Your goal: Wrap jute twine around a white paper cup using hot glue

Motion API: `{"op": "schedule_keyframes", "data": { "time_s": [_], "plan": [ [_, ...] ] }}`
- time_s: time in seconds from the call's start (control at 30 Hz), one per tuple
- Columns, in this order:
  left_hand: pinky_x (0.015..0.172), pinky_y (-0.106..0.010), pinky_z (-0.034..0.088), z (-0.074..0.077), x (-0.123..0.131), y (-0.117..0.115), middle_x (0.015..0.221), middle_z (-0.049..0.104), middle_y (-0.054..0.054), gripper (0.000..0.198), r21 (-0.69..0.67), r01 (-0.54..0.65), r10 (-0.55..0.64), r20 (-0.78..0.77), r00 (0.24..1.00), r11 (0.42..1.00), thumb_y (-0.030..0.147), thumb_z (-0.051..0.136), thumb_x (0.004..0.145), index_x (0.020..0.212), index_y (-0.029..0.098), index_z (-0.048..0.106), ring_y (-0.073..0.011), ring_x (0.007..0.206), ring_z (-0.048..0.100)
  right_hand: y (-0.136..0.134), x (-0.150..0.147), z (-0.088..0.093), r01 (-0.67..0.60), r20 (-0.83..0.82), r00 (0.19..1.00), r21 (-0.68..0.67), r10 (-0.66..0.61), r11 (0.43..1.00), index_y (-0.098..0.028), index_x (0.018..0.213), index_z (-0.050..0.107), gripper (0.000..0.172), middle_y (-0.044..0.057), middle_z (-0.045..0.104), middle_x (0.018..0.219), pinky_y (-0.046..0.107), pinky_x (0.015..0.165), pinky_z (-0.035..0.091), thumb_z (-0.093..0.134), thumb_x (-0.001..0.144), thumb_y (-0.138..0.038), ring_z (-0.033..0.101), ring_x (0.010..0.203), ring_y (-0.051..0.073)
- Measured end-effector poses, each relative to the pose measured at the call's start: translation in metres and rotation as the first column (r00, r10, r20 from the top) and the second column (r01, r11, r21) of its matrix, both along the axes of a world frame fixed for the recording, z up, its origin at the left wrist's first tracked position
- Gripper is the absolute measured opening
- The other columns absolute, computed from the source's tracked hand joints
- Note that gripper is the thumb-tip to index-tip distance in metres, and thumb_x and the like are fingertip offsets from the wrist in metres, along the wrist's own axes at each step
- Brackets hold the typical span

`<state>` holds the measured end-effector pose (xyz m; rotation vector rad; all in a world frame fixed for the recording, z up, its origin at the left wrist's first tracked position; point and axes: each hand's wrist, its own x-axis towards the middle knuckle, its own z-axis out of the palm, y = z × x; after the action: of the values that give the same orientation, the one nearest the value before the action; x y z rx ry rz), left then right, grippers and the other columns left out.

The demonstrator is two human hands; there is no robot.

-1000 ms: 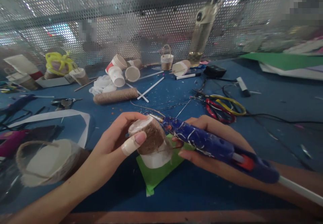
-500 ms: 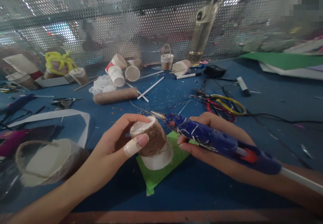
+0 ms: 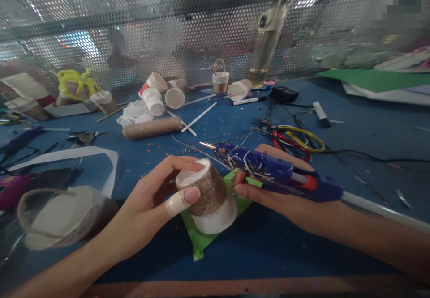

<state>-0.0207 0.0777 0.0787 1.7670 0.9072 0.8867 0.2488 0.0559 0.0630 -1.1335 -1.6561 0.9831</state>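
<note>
My left hand (image 3: 164, 195), a bandage on its thumb, is closed round a paper cup (image 3: 208, 190) wrapped in brown twine. The cup is tipped, its white base up toward the left and its bare white rim low at the right. My right hand (image 3: 258, 186) grips a blue glue gun (image 3: 268, 168) with a red trigger and a white glue stick in its rear. The gun's metal nozzle points left, just above and apart from the cup. A strand of twine (image 3: 198, 149) runs from the table to my right fingers. Beneath the cup lies green paper (image 3: 198, 244).
A twine roll (image 3: 152, 128), paper cups (image 3: 154, 101) and crossed white sticks (image 3: 199, 117) lie beyond my hands. Scissors (image 3: 302, 139) and a black cable (image 3: 369, 158) are at the right. A twine-handled basket (image 3: 57, 217) rests at the left. Behind stands a bottle (image 3: 265, 47) by a perforated screen.
The glue gun's nozzle has moved up off the cup's base edge, and the gun has swung back. The cup has shifted slightly right and down. The twine strand now shows stretched toward my right fingers.
</note>
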Motion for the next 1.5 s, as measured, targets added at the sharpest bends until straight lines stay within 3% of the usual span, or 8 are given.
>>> {"op": "schedule_keyframes", "data": {
  "time_s": [0.13,0.43,0.83,0.93,1.1,1.27,1.37,1.5],
  "plan": [
    [0.095,-0.015,0.060,0.003,0.002,-0.002,0.123,0.078,0.007,0.016,-0.010,0.014,-0.013,0.012,1.000,1.000,0.047,0.077,0.099,0.111,0.037,0.075,-0.0118,0.112,0.076,0.002,-0.001,0.000,-0.022,-0.035,0.999,-0.002,0.022,1.000,-0.029,0.087,0.068,0.018,-0.004,0.073,0.080,0.026,0.063,0.058,0.084,0.088,-0.037,0.070,0.071,0.015],
    [0.099,-0.017,0.060,0.000,0.002,-0.001,0.129,0.075,0.005,0.015,0.019,0.050,-0.050,-0.010,0.999,0.999,0.040,0.077,0.100,0.115,0.037,0.074,-0.0132,0.116,0.076,-0.002,-0.001,0.002,0.036,0.117,0.992,0.140,-0.052,0.990,-0.027,0.089,0.066,0.018,-0.004,0.072,0.077,0.024,0.051,0.051,0.078,0.091,-0.040,0.063,0.064,0.015],
    [0.103,-0.029,0.063,0.003,0.003,-0.005,0.141,0.071,-0.001,0.027,-0.048,0.036,-0.039,-0.049,0.998,0.998,0.048,0.072,0.102,0.126,0.036,0.073,-0.0228,0.126,0.072,-0.002,-0.002,-0.006,0.059,0.087,0.993,0.225,-0.080,0.972,-0.026,0.092,0.066,0.019,-0.004,0.070,0.079,0.026,0.057,0.051,0.080,0.093,-0.038,0.061,0.066,0.015],
    [0.105,-0.031,0.062,0.002,0.004,-0.007,0.139,0.072,-0.003,0.034,-0.105,-0.014,0.010,-0.038,0.999,0.994,0.051,0.074,0.099,0.128,0.033,0.073,-0.0260,0.128,0.071,0.000,-0.002,-0.008,0.001,0.105,0.994,0.234,-0.027,0.972,-0.026,0.095,0.065,0.018,-0.004,0.072,0.079,0.025,0.056,0.050,0.078,0.094,-0.038,0.062,0.065,0.014],
    [0.097,-0.028,0.064,-0.002,0.005,-0.004,0.126,0.077,0.001,0.038,-0.221,0.122,-0.118,0.033,0.992,0.967,0.043,0.081,0.095,0.131,0.037,0.068,-0.0229,0.116,0.077,-0.003,-0.006,-0.006,0.038,0.071,0.996,0.200,-0.053,0.979,-0.026,0.096,0.066,0.017,-0.003,0.075,0.085,0.025,0.059,0.050,0.078,0.093,-0.037,0.067,0.071,0.015],
    [0.096,-0.031,0.065,0.001,0.002,0.000,0.125,0.078,-0.001,0.039,-0.213,0.084,-0.093,-0.033,0.995,0.973,0.045,0.083,0.093,0.128,0.034,0.070,-0.0265,0.115,0.077,-0.004,-0.005,-0.005,0.018,0.089,0.995,0.222,-0.039,0.975,-0.026,0.096,0.067,0.016,-0.002,0.078,0.088,0.025,0.058,0.052,0.079,0.093,-0.036,0.071,0.075,0.017],
    [0.097,-0.034,0.066,0.003,-0.003,0.002,0.128,0.077,-0.002,0.044,-0.232,0.074,-0.089,-0.055,0.995,0.970,0.047,0.083,0.092,0.132,0.035,0.069,-0.0284,0.117,0.077,-0.005,-0.003,-0.005,0.066,0.095,0.992,0.217,-0.088,0.974,-0.027,0.094,0.068,0.017,-0.002,0.079,0.088,0.027,0.059,0.053,0.080,0.092,-0.038,0.071,0.073,0.017],
    [0.101,-0.036,0.066,0.002,-0.009,0.005,0.149,0.069,-0.002,0.044,-0.212,0.068,-0.076,-0.033,0.997,0.975,0.045,0.083,0.092,0.134,0.037,0.069,-0.0304,0.125,0.074,-0.004,-0.001,-0.003,0.123,0.109,0.983,0.197,-0.146,0.973,-0.027,0.094,0.069,0.015,-0.002,0.080,0.087,0.025,0.052,0.048,0.080,0.092,-0.037,0.068,0.066,0.015]
  ]
}}
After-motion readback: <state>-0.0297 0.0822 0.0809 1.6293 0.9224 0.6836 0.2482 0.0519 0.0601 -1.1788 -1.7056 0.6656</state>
